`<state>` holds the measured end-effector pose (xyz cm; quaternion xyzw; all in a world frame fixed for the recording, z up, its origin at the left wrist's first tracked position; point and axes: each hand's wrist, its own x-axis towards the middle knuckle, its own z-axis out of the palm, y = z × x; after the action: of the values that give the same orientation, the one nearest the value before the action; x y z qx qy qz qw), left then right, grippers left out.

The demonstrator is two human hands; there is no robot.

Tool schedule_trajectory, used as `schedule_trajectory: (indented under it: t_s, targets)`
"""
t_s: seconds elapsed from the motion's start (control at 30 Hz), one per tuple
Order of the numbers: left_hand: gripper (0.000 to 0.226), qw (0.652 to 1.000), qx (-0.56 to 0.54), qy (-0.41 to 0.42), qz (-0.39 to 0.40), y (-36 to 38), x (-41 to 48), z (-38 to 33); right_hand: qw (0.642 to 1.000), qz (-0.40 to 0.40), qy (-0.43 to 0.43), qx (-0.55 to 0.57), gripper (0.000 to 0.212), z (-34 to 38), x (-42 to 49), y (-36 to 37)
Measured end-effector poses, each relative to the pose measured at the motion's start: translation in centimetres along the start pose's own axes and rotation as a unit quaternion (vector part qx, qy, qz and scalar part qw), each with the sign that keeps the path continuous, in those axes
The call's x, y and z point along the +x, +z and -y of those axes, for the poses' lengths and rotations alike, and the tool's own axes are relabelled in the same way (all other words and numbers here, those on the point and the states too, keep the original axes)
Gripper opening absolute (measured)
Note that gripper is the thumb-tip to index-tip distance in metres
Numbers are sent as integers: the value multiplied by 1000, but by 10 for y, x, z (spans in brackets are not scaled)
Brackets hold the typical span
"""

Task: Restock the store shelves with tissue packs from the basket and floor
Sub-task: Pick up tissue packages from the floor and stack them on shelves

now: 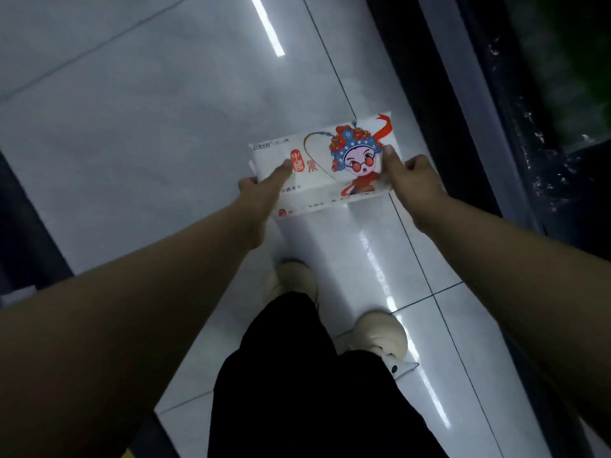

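Bare and outstretched, the left forearm [139,309] comes in from 8 o'clock and fills the lower left of the view. It ends in the left hand [261,190] just above the middle. That hand grips the left end of a white, plastic-wrapped rectangular tissue pack [330,180]. Its thumb [284,170] lies flat across the printed top, and its fingers are curled round the end and underneath, mostly hidden.

The tissue pack sits at about 12 o'clock from the view's centre, held level between both hands above a glossy white tiled floor [132,127]. Its top face shows red characters and a cartoon figure in a blue and red headdress and round red glasses.

Below it, at 6 o'clock, are the person's black trousers [314,391] and two cream shoes, the left shoe [291,279] set ahead of the right shoe [380,332].

At the pack's right end, the right hand [416,183] holds it the same way. Its thumb [390,160] presses on the cartoon face, and its fingers are bent round the edge. The right forearm [529,276] runs back towards 4 o'clock.

Between 1 and 3 o'clock a dark shelving unit [463,104] borders the tiles. Shiny plastic-wrapped goods [545,127] sit in its shadow, too dim to identify.
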<state>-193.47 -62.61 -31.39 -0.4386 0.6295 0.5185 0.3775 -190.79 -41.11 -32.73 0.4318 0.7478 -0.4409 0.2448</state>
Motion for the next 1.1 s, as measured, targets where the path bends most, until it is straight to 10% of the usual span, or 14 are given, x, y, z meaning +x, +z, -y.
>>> schedule_trajectory:
  t_s: [0.2, 0.43, 0.67, 1.1]
  targets:
    - [52, 994, -54, 98, 8, -53, -100, 1, 998, 54, -17, -38, 92, 29, -92, -28]
    - [104, 987, -87, 132, 14, -118, -222, -9, 976, 167, -59, 128, 20, 82, -204, -65]
    - [69, 978, -155, 139, -17, -194, -329, -38, 947, 294, -82, 98, 26, 160, -312, -91]
    - [41, 949, -185, 255, -31, -351, -499, -162, 936, 264, -217, 91, 29, 392, -488, -72]
